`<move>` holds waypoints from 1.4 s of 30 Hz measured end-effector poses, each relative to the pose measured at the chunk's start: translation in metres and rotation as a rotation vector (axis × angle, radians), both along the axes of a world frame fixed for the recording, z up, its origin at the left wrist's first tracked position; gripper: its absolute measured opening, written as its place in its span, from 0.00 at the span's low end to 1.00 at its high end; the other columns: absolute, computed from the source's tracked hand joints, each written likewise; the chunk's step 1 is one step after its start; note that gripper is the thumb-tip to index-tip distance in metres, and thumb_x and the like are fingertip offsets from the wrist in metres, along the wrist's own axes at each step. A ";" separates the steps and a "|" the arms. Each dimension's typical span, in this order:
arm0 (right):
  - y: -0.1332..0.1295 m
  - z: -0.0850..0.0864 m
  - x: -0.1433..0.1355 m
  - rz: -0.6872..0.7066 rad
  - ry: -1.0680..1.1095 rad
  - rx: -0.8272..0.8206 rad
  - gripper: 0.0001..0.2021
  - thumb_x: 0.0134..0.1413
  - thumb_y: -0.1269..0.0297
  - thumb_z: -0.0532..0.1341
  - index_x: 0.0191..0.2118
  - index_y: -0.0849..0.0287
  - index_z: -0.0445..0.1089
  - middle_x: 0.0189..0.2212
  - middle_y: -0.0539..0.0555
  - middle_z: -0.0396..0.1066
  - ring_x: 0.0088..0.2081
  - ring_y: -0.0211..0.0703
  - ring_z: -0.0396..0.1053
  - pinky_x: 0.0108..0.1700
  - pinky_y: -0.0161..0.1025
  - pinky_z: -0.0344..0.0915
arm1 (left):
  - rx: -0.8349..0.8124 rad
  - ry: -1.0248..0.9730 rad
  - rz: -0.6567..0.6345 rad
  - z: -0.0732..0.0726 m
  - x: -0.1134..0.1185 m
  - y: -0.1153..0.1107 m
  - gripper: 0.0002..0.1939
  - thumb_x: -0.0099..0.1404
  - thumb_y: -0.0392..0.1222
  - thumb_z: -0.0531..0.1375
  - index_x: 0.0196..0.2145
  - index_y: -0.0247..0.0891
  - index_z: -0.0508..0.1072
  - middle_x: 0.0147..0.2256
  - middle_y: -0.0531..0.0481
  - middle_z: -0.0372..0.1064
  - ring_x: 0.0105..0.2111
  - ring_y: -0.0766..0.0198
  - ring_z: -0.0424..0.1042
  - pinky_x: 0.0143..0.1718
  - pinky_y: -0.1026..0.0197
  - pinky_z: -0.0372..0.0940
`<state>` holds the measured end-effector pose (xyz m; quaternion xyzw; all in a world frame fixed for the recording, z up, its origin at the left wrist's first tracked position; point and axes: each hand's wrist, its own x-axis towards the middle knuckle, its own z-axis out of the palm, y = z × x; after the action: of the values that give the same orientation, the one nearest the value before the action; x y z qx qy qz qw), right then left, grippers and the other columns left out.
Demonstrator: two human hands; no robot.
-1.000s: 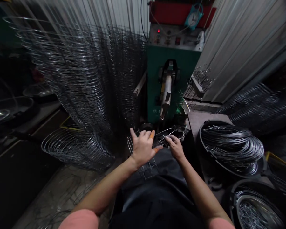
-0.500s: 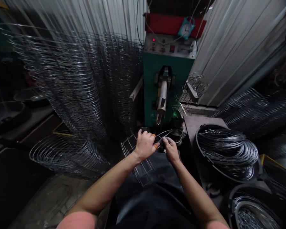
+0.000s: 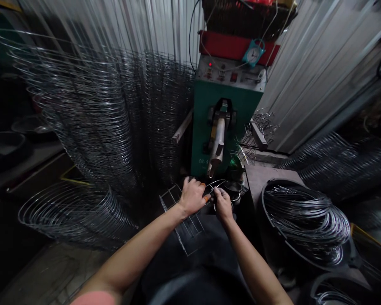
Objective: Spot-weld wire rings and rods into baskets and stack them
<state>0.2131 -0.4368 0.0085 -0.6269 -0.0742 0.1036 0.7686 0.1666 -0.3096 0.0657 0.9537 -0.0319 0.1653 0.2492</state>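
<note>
My left hand [image 3: 193, 196], with orange bands on two fingers, is closed on a wire frame [image 3: 174, 218] of crossed metal rods that hangs below and to its left. My right hand [image 3: 222, 204] is closed beside it, fingertips pinched at a thin curved wire [image 3: 217, 183]; where the wire meets the frame is too small to tell. Just beyond both hands stands a green machine [image 3: 198, 127] with a metal electrode arm [image 3: 218, 142] pointing down toward them.
Tall stacks of wire rings [image 3: 104, 118] stand at the left, with a lower pile [image 3: 73, 212] in front. A black basin [image 3: 266, 216] of bent wires sits at the right on a board [image 3: 254, 173]. A blue clock [image 3: 253, 53] hangs on the machine.
The view has tilted up slightly, so the machine sits lower. My right hand has moved a little left, closer to my left hand, which keeps its hold on the frame.
</note>
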 end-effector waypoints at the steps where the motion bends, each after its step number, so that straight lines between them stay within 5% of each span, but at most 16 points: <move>1: 0.001 -0.001 0.003 0.006 0.006 0.007 0.17 0.47 0.49 0.61 0.24 0.58 0.61 0.18 0.45 0.57 0.20 0.34 0.54 0.22 0.32 0.52 | 0.011 0.000 -0.001 -0.001 0.003 0.001 0.09 0.54 0.46 0.61 0.30 0.38 0.74 0.33 0.38 0.71 0.39 0.46 0.64 0.52 0.43 0.45; 11: 0.009 -0.008 0.034 0.004 0.047 0.052 0.15 0.44 0.51 0.62 0.24 0.59 0.63 0.18 0.44 0.59 0.19 0.32 0.54 0.22 0.32 0.51 | 0.054 0.023 0.026 -0.001 0.029 0.005 0.10 0.54 0.45 0.61 0.29 0.36 0.74 0.31 0.37 0.70 0.39 0.45 0.65 0.50 0.43 0.46; 21: 0.009 -0.002 0.047 0.012 0.136 0.093 0.18 0.37 0.50 0.66 0.23 0.60 0.63 0.18 0.45 0.61 0.18 0.30 0.55 0.20 0.30 0.53 | 0.274 0.172 0.083 0.012 0.040 0.000 0.15 0.58 0.50 0.56 0.34 0.37 0.74 0.34 0.41 0.73 0.40 0.51 0.67 0.43 0.51 0.54; 27: -0.032 -0.012 0.004 0.385 0.140 -0.114 0.21 0.43 0.46 0.63 0.37 0.58 0.69 0.26 0.49 0.68 0.29 0.38 0.65 0.32 0.35 0.61 | 0.361 0.140 0.130 0.015 0.034 -0.007 0.15 0.58 0.50 0.56 0.33 0.34 0.73 0.34 0.40 0.72 0.41 0.51 0.66 0.46 0.48 0.53; 30: -0.049 -0.021 -0.028 0.564 0.039 -0.262 0.19 0.47 0.46 0.60 0.35 0.57 0.70 0.28 0.50 0.67 0.33 0.41 0.65 0.37 0.37 0.60 | 0.387 0.111 0.143 0.015 0.031 -0.010 0.15 0.58 0.49 0.57 0.34 0.33 0.73 0.33 0.39 0.71 0.41 0.50 0.66 0.48 0.46 0.52; 42: -0.037 -0.042 -0.039 0.409 -0.121 -0.276 0.20 0.49 0.43 0.56 0.28 0.58 0.66 0.21 0.47 0.56 0.24 0.37 0.54 0.29 0.35 0.52 | 0.349 0.154 0.248 0.009 0.037 0.000 0.15 0.59 0.49 0.55 0.33 0.33 0.73 0.35 0.40 0.72 0.41 0.50 0.66 0.43 0.49 0.55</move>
<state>0.1745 -0.4735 -0.0333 -0.7029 -0.2304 0.2285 0.6329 0.2033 -0.3095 0.0747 0.9888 0.0768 0.1135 0.0598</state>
